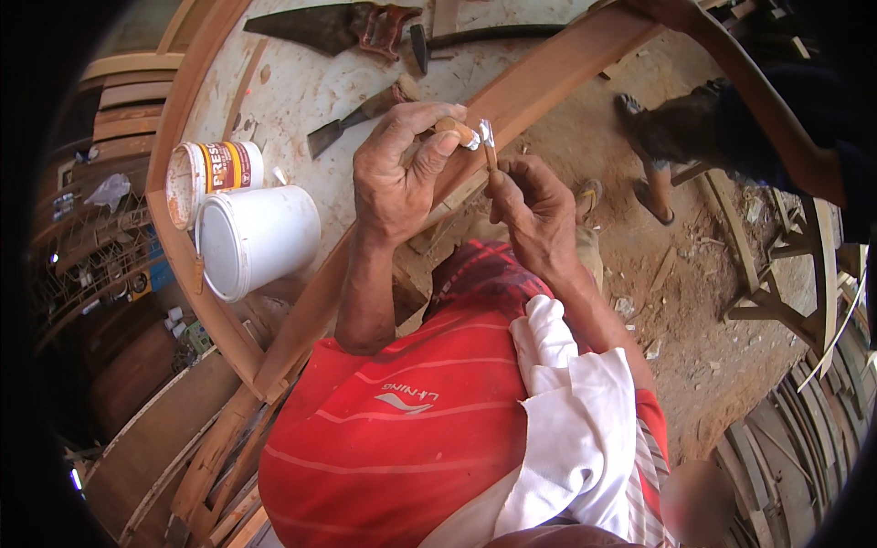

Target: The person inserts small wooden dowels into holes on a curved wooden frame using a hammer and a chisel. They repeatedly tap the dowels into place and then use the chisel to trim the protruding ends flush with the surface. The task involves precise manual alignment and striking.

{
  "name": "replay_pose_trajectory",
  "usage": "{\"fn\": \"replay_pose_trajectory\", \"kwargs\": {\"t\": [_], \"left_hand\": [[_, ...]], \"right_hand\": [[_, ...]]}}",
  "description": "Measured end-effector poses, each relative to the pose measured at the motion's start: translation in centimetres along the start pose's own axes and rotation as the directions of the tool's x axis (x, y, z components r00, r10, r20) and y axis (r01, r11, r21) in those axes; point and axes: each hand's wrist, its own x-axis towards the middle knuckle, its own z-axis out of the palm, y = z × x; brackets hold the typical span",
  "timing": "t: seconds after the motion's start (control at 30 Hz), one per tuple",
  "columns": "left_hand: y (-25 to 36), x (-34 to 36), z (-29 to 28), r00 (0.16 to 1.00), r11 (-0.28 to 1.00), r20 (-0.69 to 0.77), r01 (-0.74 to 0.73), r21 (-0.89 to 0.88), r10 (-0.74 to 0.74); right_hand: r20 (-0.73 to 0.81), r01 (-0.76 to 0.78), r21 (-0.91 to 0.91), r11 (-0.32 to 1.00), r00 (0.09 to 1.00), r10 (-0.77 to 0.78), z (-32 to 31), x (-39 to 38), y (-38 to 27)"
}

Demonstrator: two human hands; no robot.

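Note:
Raised over the workbench, my left hand (pixel 395 169) pinches a short wooden piece (pixel 448 125) between thumb and fingers, its end coated with a white paste. My right hand (pixel 534 215) grips a thin wooden stick (pixel 491 155) whose tip carries the same white paste, close beside the coated end. Whether the two touch I cannot tell. Below both hands runs a long wooden board (pixel 548 78), part of a curved wooden frame (pixel 164 173). Just beyond my left hand a chisel (pixel 361 114) lies on the pale bench top (pixel 301 87).
A handsaw (pixel 333 29) and a hammer (pixel 420 47) lie at the far side. To the left are a lidded white bucket (pixel 265 239) and a tipped tub (pixel 196 183). Another person's arm (pixel 749 87) reaches onto the board's far end. Wooden strips (pixel 786 457) are stacked at lower right.

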Motion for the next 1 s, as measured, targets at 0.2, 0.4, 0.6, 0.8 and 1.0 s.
{"fn": "replay_pose_trajectory", "kwargs": {"t": [0.2,0.4,0.6,0.8,1.0], "left_hand": [[0.1,0.1,-0.1,1.0,1.0,-0.004,0.007,-0.004,-0.007],[0.5,0.8,-0.9,0.996,0.993,0.062,-0.062,0.099,0.056],[0.9,0.9,-0.9,1.0,0.998,0.028,-0.012,0.054,0.01],[1.2,0.8,-1.8,0.992,0.996,0.122,0.006,0.089,-0.017],[1.0,-0.9,-2.4,0.991,0.994,-0.074,0.11,-0.028,-0.111]], "right_hand": [[-0.02,-0.012,-0.183,0.983,1.0,0.009,0.6,0.1,0.2],[0.008,-0.092,0.034,0.995,0.996,0.092,2.4,0.5,0.3],[0.06,-0.058,0.251,0.966,0.997,0.044,3.2,0.1,0.0],[0.091,-0.033,0.188,0.982,0.996,0.016,0.3,-0.3,-0.9],[0.167,-0.091,-0.004,0.996,0.982,0.09,-2.6,-0.8,-2.8]]}}
